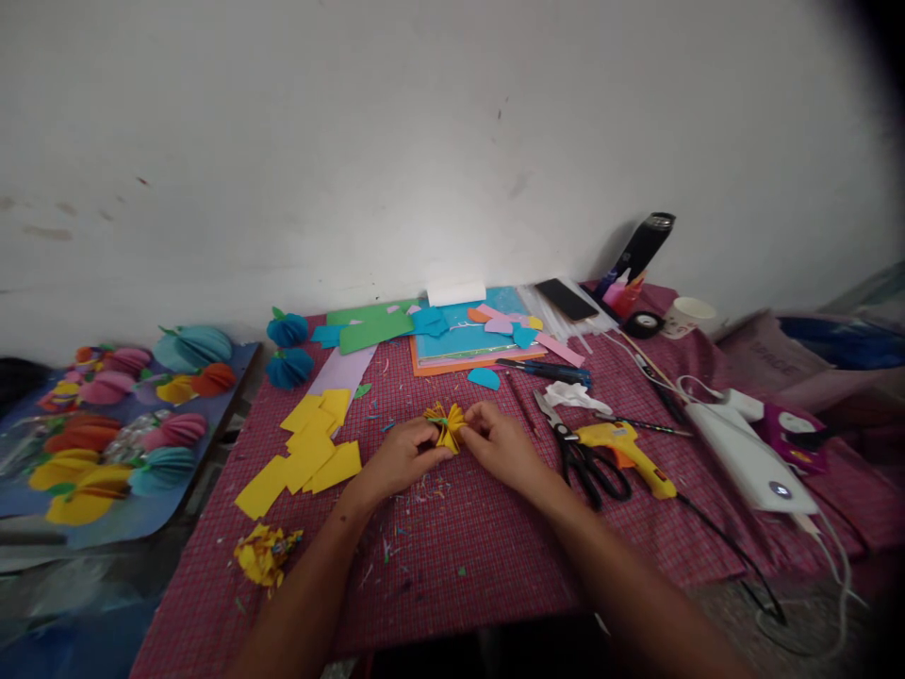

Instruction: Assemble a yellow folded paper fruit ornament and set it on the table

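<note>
Pinching from both sides, the left hand point(404, 456) and right hand point(501, 441) hold a small yellow paper fan point(447, 424) between their fingertips, just above the red checked cloth point(459, 556) — the folded piece sits between the two thumbs, its pleats spread upward. Both hands are closed on it, each gripping one edge.

Taking the fan as the landmark: to its left lie loose yellow paper squares point(305, 455), overlapping one another on the cloth. Nearer the person than the squares, at the cloth's left edge, sits a crumpled yellow scrap ball point(267, 554). Just right of the fan, past the right hand, lie black-handled scissors point(584, 457), and touching them on the far side a yellow glue gun point(626, 448) with its cord trailing off toward the lower right. Further right is a white power bank point(742, 457). Behind the fan, toward the wall, a stack of coloured paper sheets point(459, 339) lies flat, with two blue paper balls point(288, 349) to its left. A blue knife point(544, 371) rests between the stack and the fan. Well to the left, off the cloth, a blue board point(176, 490) carries many finished paper balls in pink, orange, yellow and teal.
</note>
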Available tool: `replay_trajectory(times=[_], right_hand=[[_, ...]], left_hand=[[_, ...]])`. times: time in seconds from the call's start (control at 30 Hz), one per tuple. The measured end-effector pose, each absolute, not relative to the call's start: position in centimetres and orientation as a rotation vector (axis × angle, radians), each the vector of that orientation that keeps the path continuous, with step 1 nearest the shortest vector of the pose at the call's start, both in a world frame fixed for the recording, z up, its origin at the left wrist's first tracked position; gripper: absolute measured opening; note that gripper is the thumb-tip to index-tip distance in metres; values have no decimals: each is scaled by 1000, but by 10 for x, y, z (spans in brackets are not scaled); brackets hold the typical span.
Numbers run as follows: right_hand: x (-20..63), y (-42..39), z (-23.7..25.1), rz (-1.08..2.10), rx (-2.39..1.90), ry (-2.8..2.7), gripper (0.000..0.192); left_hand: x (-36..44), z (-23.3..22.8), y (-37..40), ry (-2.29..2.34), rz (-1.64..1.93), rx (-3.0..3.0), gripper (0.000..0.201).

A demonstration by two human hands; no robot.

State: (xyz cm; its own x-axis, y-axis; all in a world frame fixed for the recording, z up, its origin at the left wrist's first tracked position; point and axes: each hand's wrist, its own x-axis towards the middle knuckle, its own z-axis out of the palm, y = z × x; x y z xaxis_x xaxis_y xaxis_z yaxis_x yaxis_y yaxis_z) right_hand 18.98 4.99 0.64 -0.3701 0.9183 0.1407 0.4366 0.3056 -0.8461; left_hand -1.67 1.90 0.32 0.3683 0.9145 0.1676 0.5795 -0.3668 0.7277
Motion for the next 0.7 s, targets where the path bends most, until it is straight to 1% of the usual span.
replay_trajectory(times=[0.07, 0.13, 0.2, 0.23, 0.33, 0.47, 0.7], right_hand=[[188, 49, 5, 908, -1271, -1918, 10], [187, 47, 4, 886, -1267, -1938, 10], [187, 47, 3, 941, -1156, -1983, 5], [187, 46, 2, 977, -1084, -2010, 7], [187, 46, 0, 1012, -972, -2057, 20], [184, 45, -3, 993, -986, -2076, 31], [181, 43, -3, 964, -930, -2131, 45]], left_hand=[[-17, 3, 19, 1288, 774, 2063, 29], [-16, 2, 19, 1295, 775, 2058, 28], [-16, 2, 19, 1299, 777, 2061, 27], [-16, 1, 19, 1298, 777, 2066, 27], [-16, 0, 19, 1289, 770, 2095, 26], [-14, -3, 19, 1261, 756, 2147, 27], [-12, -9, 21, 1219, 776, 2190, 25]])
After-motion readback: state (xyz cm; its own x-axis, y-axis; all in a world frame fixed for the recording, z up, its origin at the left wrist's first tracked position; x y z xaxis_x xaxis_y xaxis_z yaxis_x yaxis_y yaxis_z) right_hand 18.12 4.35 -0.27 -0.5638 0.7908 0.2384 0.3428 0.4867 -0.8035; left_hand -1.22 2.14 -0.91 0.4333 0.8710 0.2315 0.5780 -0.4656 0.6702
